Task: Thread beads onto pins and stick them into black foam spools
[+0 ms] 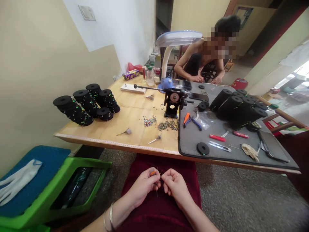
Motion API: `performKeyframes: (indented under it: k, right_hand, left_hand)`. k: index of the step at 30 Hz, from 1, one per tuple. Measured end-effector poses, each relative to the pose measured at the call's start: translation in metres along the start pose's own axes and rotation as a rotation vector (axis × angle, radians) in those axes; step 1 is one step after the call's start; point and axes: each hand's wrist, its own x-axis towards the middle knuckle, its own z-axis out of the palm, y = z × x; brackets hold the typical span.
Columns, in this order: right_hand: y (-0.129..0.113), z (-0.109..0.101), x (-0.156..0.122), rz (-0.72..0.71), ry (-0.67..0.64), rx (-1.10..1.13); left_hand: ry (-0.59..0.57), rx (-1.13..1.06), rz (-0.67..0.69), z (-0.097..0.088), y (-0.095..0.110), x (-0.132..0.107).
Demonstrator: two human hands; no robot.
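Left hand (145,183): grip clamped, thumb and forefinger pinching a small orange piece (153,173).
Right hand (175,184): grip together, seemingly on the upper end of a fine wire (156,192); too small to confirm.
Relation: the orange piece lies just left of the right grip, almost touching it; the left hand is nearer.
Wire axis: near-vertical, hanging between the two hands.
Location: above the maroon lap (159,212), on the near side of the worktop (120,122).
Appearance: orange piece tiny and bright; wire thin, dark, straight.
Background: hand winder (174,101) and black spools (84,103) on the worktop.
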Motion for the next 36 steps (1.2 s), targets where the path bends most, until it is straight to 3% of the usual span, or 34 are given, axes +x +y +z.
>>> performKeyframes:
  k: [10,36]
  right_hand:
    - [0.000,0.001,0.000,0.026,-0.015,0.003]
    - [-0.001,0.001,0.001,0.029,-0.008,-0.037]
  left_hand:
    - [-0.002,0.288,0.149,-0.005,-0.003,0.001]
    - [0.053,0.726,0.391,-0.008,-0.001,-0.005]
